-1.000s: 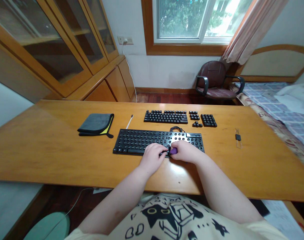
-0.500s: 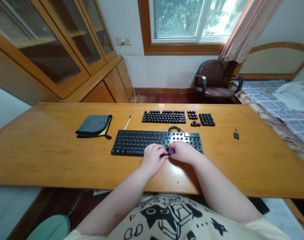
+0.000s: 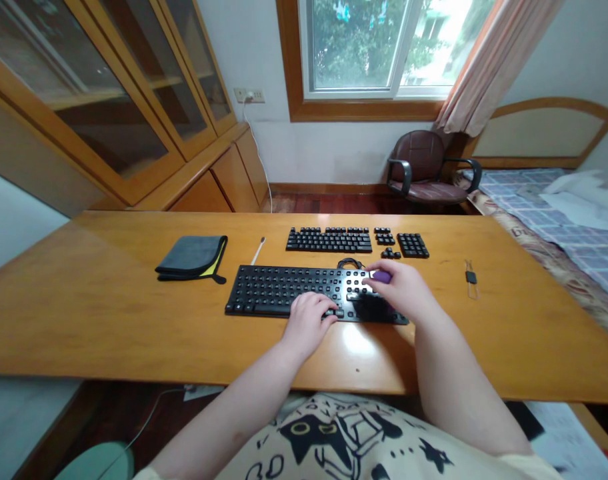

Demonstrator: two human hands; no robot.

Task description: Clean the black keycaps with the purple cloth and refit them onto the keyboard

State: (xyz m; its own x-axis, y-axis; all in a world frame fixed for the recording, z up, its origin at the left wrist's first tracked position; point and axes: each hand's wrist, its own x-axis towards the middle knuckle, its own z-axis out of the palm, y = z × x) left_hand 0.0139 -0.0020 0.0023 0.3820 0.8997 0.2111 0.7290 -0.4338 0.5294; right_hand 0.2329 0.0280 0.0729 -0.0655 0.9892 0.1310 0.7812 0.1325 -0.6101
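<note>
A black keyboard (image 3: 264,291) with its keycaps off lies across the middle of the desk, its bare switch stems showing. My left hand (image 3: 309,319) holds the keyboard's front edge right of centre, fingers over the top and thumb at the near side. My right hand (image 3: 405,288) is raised over the keyboard's right part, pinching a small purple object (image 3: 382,276) whose exact kind I cannot make out. Behind the keyboard are the removed black keycaps (image 3: 329,240), set out in rows, with the number pad caps (image 3: 413,245) to their right.
On the left of the wooden desk (image 3: 109,300) sits a folded grey cloth (image 3: 191,255) with yellow lining. Near it lies a thin white brush (image 3: 258,251). A keycap puller with wire loops (image 3: 471,277) is at the right. A coiled cable (image 3: 351,263) rests behind the keyboard.
My right hand has lifted from beside the left hand and moved right and away from me, carrying the purple object. My left hand stays at the keyboard's front edge.
</note>
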